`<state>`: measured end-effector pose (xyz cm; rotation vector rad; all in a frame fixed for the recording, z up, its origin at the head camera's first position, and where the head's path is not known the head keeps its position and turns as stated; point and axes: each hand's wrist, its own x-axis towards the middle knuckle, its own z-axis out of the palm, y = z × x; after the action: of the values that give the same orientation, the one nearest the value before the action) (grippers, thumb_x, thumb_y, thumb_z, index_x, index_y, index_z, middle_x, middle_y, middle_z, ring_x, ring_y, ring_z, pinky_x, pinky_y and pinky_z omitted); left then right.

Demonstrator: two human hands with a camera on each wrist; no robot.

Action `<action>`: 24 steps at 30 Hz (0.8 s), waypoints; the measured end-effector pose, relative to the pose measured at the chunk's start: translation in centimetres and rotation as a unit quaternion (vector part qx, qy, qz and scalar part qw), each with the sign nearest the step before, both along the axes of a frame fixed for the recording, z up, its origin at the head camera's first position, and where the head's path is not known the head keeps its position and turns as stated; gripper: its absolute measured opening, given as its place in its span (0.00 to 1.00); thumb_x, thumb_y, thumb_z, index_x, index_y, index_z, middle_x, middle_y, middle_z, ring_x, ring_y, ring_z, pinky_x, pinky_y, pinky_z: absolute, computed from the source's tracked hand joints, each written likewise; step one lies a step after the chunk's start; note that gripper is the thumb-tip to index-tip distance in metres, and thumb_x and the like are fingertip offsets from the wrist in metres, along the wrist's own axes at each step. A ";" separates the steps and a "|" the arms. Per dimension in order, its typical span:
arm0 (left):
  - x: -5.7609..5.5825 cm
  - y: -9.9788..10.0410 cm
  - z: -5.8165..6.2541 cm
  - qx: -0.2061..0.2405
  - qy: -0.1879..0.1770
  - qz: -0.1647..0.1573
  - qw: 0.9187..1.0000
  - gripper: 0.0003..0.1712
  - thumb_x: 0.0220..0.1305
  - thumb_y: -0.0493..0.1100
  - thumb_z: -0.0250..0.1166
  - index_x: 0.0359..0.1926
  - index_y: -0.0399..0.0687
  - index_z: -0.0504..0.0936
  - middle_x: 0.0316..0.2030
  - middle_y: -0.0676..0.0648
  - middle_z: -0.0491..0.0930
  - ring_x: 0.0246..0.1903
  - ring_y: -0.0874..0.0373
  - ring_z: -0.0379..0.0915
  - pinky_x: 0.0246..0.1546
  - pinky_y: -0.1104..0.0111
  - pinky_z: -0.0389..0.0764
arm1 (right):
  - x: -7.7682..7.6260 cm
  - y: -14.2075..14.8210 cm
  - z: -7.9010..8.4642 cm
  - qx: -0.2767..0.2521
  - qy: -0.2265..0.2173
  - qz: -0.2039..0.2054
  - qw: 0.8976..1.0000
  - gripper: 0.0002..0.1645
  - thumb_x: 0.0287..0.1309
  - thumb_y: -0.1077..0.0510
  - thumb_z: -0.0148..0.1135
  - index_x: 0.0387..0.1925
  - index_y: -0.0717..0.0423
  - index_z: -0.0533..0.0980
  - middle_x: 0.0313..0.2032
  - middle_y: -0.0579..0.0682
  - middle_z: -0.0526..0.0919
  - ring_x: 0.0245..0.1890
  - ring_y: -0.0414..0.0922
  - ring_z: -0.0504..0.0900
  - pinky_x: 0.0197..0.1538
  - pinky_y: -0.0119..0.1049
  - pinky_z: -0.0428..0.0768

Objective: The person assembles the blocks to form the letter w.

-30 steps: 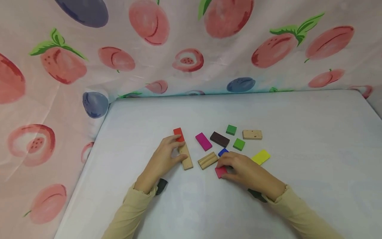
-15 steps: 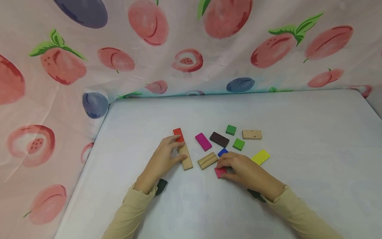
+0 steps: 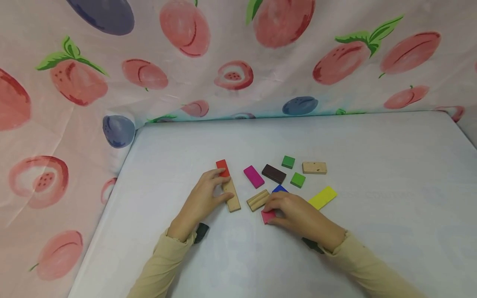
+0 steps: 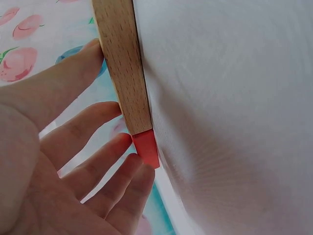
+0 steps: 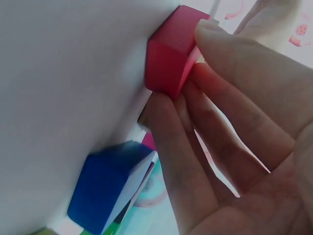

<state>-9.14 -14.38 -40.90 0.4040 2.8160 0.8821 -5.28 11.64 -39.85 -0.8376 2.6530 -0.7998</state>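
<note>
In the head view, my right hand point(image 3: 296, 211) pinched a pink block point(image 3: 267, 217) just beside a grooved wooden block point(image 3: 258, 201); my left hand point(image 3: 205, 194), spread wide, touched a red block point(image 3: 222, 165) and a plain wooden block point(image 3: 232, 198), set end to end. In the left wrist view, my thumb point(image 4: 71, 72) touched the wood. In the right wrist view, my narrow grip held the pink block near a blue one point(image 5: 105, 181).

Red block point(image 3: 221, 164); tan block point(image 4: 121, 68), grained; pink block point(image 3: 267, 217); blue block point(image 5: 105, 188); yellow block point(image 3: 323, 198). Cloth point(image 3: 275, 74): pinkish, peach print. Table point(image 3: 238, 260): whitish.
</note>
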 end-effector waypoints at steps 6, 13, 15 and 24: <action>0.0 0.0 0.0 0.002 -0.001 0.002 1.000 0.29 0.58 0.48 0.74 0.59 0.43 0.81 0.70 0.45 0.67 0.71 0.48 0.58 0.70 0.54 0.67 | 0.1 -0.7 0.0 0.004 -0.005 -0.004 1.000 0.14 0.49 0.59 0.77 0.40 0.54 0.86 0.41 0.43 0.83 0.49 0.44 0.81 0.52 0.38 0.84; 0.0 0.0 0.0 0.000 0.000 0.000 1.000 0.29 0.58 0.48 0.74 0.59 0.43 0.81 0.70 0.45 0.67 0.71 0.48 0.58 0.70 0.54 0.66 | 0.3 -1.0 0.0 0.010 0.008 -0.003 1.000 0.14 0.48 0.58 0.78 0.40 0.55 0.86 0.39 0.43 0.83 0.45 0.42 0.81 0.49 0.36 0.84; 0.0 0.0 -0.1 -0.001 0.000 0.001 1.000 0.29 0.58 0.48 0.74 0.59 0.43 0.81 0.70 0.45 0.67 0.71 0.48 0.58 0.70 0.54 0.66 | 0.4 -1.2 0.0 0.011 0.010 -0.004 1.000 0.15 0.49 0.59 0.78 0.40 0.55 0.86 0.40 0.44 0.83 0.45 0.42 0.81 0.50 0.37 0.84; -0.1 -0.1 -0.1 0.001 -0.003 0.002 1.000 0.29 0.58 0.48 0.74 0.59 0.43 0.81 0.70 0.45 0.67 0.71 0.48 0.58 0.70 0.54 0.66 | 0.5 -2.4 0.0 0.014 0.017 -0.004 1.000 0.16 0.48 0.57 0.78 0.41 0.55 0.87 0.43 0.46 0.84 0.47 0.44 0.82 0.51 0.37 0.84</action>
<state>-9.24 -14.44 -41.00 0.3942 2.8116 0.8852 -4.74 9.23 -39.82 -0.8404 2.6926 -0.7541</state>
